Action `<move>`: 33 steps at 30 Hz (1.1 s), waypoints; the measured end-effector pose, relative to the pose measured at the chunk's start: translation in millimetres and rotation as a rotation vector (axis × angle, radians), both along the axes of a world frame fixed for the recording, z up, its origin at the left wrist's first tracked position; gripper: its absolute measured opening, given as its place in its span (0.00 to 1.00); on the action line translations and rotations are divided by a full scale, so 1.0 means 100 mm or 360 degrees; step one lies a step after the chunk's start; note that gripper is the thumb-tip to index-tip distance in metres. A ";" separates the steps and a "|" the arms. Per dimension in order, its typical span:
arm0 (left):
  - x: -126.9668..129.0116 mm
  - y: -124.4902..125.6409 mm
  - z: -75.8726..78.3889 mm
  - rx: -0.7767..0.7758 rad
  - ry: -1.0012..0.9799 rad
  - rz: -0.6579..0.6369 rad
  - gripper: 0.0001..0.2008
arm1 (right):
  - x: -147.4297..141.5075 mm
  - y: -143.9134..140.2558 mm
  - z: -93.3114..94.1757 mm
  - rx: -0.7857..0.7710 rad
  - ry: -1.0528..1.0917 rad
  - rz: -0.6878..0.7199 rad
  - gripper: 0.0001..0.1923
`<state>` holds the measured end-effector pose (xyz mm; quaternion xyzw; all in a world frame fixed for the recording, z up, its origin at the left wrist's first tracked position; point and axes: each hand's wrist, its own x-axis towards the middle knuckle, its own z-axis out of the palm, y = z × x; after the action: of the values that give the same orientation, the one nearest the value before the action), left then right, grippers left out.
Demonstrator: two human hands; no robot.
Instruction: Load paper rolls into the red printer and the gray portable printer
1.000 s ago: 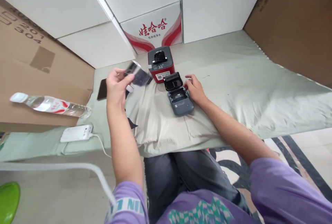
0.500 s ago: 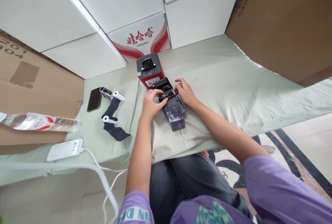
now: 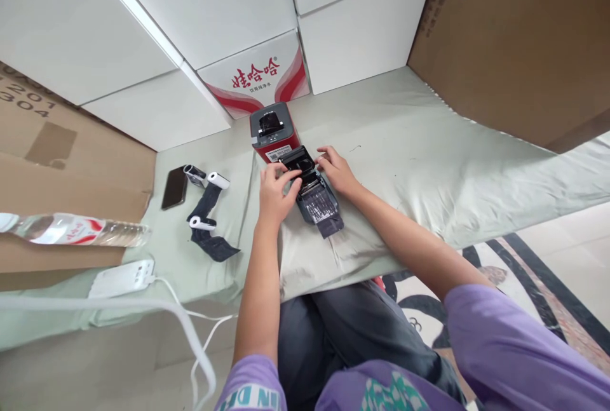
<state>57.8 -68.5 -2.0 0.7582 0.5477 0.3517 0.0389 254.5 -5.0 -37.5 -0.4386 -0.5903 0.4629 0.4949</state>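
In front of me a small device, seemingly a label printer (image 3: pixel 325 187), lies with its black lid (image 3: pixel 296 158) raised. A dark, creased strip of ribbon film (image 3: pixel 320 205) runs out of it toward me and hangs over its near end. My left hand (image 3: pixel 277 194) is at the printer's left side, thumb and fingers apart, fingertips over the gap below the lid. At the right edge, by the hinge, my right hand (image 3: pixel 337 171) rests with its fingers bent but spread. What its fingertips touch is partly hidden. Directly behind stands a red and grey box-shaped machine (image 3: pixel 274 134).
To the left lie a phone (image 3: pixel 174 187), white ribbon spools (image 3: pixel 203 223) with dark film, and a white power bank (image 3: pixel 122 278) with a cable. A water bottle (image 3: pixel 76 229) is at far left. Cardboard boxes (image 3: pixel 515 49) flank the cloth-covered surface (image 3: pixel 429 163); white boxes (image 3: pixel 257 1) stand behind.
My left fingers have lifted off the film and shifted slightly left and up toward the lid. My right hand stays by the printer's right edge. The view has tilted slightly.
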 end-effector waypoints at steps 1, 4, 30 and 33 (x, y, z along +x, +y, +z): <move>0.00 0.00 0.01 0.0077 -0.0068 0.0063 0.22 | 0.00 -0.01 0.02 -0.0003 0.0058 0.0055 0.21; -0.02 0.01 0.01 0.0086 -0.0330 0.0108 0.30 | 0.00 -0.02 0.07 -0.0084 0.0260 0.0248 0.26; -0.02 0.09 -0.24 -0.0964 -0.1046 -0.0458 0.33 | 0.25 -0.03 0.09 0.0007 -0.0106 0.0882 0.31; 0.00 0.11 -0.30 -0.0828 -0.1064 -0.0416 0.29 | 0.29 -0.05 0.11 -0.0069 -0.0112 0.0641 0.28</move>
<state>57.7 -57.0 -31.8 0.6306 0.4750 0.4200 0.4476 283.8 -10.0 -26.6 -0.3382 -0.6729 0.5495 0.3618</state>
